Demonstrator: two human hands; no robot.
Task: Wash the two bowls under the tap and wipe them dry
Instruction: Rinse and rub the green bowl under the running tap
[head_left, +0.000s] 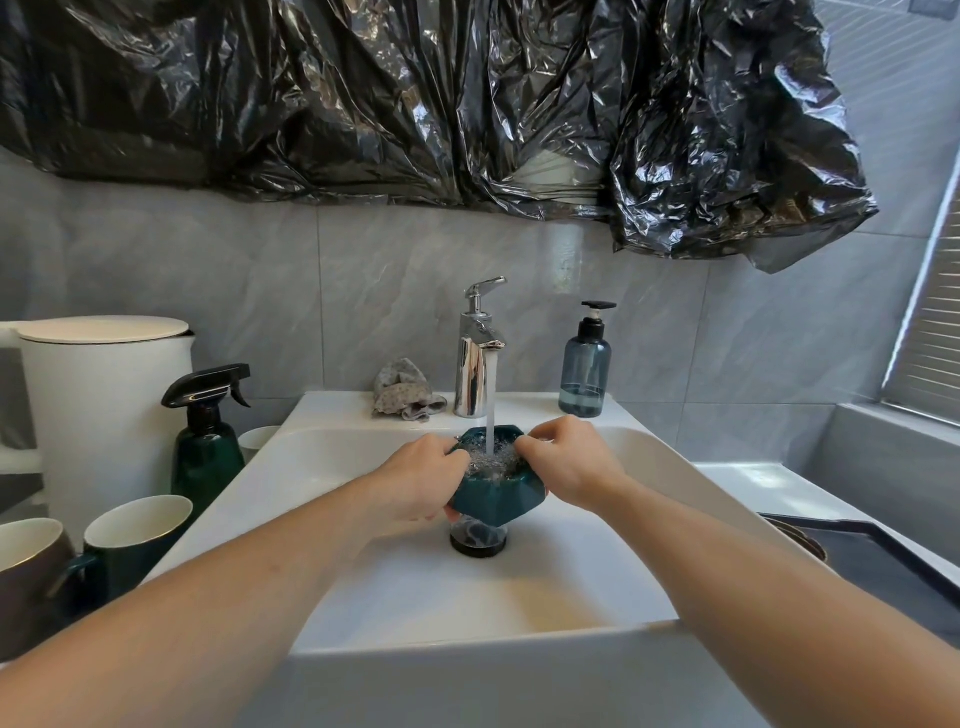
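Water from the tap ran into a dark green bowl held over the sink; the left hand and right hand each gripped its rim, fingers curled

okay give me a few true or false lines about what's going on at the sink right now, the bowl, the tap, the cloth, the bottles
1. Water from the tap runs into the green bowl. True.
2. Only the left hand holds the bowl. False: the right hand grips its rim too.
3. The cloth is inside the bowl. False: it lies on the sink ledge, left of the tap.
4. The blue pump bottle stands right of the tap. True.
5. The spray bottle lies in the basin. False: it stands upright left of the sink.
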